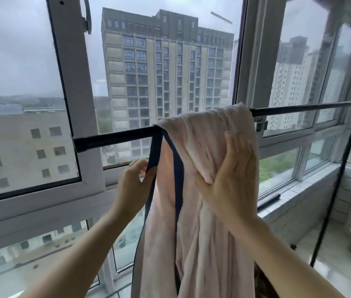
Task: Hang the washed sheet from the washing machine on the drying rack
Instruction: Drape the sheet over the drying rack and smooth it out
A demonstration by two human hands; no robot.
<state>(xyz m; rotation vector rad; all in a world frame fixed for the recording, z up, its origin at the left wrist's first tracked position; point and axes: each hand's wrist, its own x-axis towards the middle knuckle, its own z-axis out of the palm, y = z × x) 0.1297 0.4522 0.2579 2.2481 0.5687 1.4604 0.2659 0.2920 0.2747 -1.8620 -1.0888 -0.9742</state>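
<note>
Sheet [209, 134]: bunched over rack bar [114, 137]
Left hand [131, 181]: pinches dark edge [152, 164]
Right hand [230, 179]: clamped on folds

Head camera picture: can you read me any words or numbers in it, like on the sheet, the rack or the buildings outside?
There are no words or numbers that can be read in this view.
The pink sheet is plain with a dark blue border and shows no label.
The drying rack shows no brand mark.
The tall building outside shows no sign.
The small clip on the window frame has dark marks that are too small to read.
</note>
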